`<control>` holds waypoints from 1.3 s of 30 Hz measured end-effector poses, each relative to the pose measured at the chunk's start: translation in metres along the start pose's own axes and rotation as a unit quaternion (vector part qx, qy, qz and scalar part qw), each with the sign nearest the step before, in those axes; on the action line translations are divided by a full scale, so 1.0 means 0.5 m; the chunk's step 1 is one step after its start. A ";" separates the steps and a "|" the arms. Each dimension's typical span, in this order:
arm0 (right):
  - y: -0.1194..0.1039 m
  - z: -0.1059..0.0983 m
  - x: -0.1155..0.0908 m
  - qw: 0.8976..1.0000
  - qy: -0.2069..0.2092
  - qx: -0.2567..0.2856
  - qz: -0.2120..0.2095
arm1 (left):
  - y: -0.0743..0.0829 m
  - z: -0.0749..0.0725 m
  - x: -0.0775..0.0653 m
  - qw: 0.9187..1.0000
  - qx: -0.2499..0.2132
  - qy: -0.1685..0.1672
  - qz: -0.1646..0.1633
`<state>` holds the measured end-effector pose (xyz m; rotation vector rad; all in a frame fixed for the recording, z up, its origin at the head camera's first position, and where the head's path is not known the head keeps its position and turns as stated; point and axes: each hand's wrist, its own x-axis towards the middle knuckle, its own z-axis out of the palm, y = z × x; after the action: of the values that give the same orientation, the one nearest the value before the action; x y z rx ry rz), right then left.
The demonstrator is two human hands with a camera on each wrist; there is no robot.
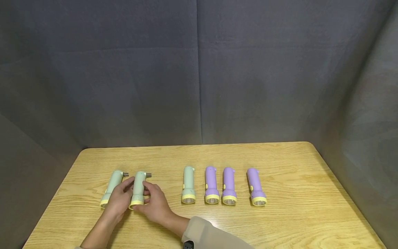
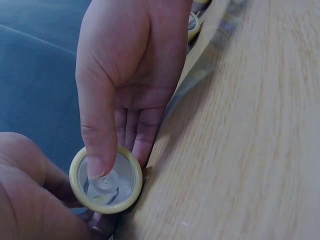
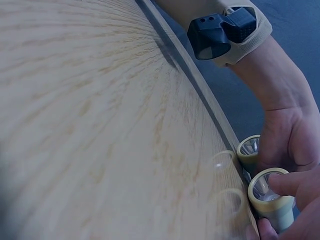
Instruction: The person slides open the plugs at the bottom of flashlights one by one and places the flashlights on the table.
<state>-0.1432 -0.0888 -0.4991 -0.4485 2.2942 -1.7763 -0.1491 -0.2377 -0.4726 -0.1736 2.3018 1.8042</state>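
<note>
A pale green flashlight (image 1: 139, 185) with a yellow rim lies between my two hands on the wooden table, lens toward me. Two metal plug prongs (image 1: 149, 175) stick out rightward from its tail end. My left hand (image 1: 117, 200) holds it from the left side, fingers partly hidden behind the body. From the right, my right hand (image 1: 158, 206) grips it, and the thumb (image 2: 101, 157) lies across the lens in the left wrist view. Just left of my left hand is another green flashlight (image 1: 115, 181), also with prongs (image 1: 125, 174) out.
Right of the hands lies a third green flashlight (image 1: 188, 180), no prongs showing. Beyond it are three purple flashlights (image 1: 211, 180) in the same row, lenses toward me. Dark grey cloth (image 1: 199, 86) hangs behind and beside the wooden table (image 1: 280, 228).
</note>
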 end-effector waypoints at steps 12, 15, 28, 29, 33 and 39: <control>-0.004 0.000 0.008 1.000 0.006 -0.002 0.010 | 0.013 0.002 0.002 1.000 -0.001 0.000 0.002; -0.004 0.000 0.010 1.000 0.006 -0.003 0.012 | 0.014 0.001 0.004 1.000 0.000 0.002 0.002; -0.004 0.000 0.006 1.000 0.001 0.001 0.019 | 0.011 -0.002 0.005 1.000 0.003 0.000 -0.001; -0.004 0.001 0.006 1.000 0.001 0.003 0.021 | 0.011 -0.002 0.005 1.000 0.003 0.001 -0.002; -0.003 0.001 0.005 1.000 -0.001 0.007 0.018 | 0.012 -0.003 0.003 1.000 0.006 0.003 -0.005; -0.003 -0.002 0.004 1.000 -0.006 0.002 0.005 | 0.013 -0.007 0.003 1.000 0.003 -0.006 -0.006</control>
<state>-0.1452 -0.0889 -0.4974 -0.4448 2.2802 -1.7683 -0.1521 -0.2396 -0.4662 -0.1755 2.2929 1.7877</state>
